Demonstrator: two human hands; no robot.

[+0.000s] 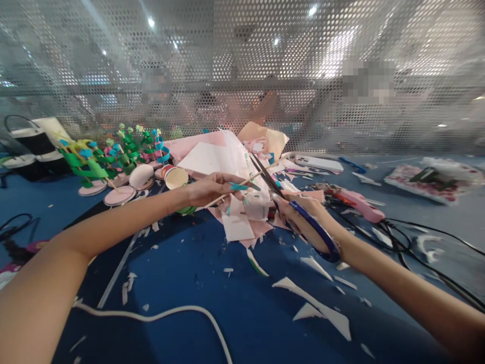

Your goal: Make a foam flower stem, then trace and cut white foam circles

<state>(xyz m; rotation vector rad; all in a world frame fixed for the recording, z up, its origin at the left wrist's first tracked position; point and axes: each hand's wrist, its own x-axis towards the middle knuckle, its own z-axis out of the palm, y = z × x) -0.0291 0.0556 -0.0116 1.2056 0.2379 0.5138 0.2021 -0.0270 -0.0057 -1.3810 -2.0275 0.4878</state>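
Head view: stick (253, 178) up over paper pieces (238, 225), at scissors (270, 182) blades, contact unclear. Left hand (208, 188) grip clamped on stick; right hand (318, 211) grip wrapped round scissors handles. Paper cup (176, 178), green paper decorations (131, 157) left, pink glue gun (359, 203) right, blue counter (182, 278).

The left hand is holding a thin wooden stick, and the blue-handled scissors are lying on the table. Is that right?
Not quite: the scissors aren't lying on the table. The head view shows the right hand holding them by their blue handles. The left hand does hold the thin wooden stick.
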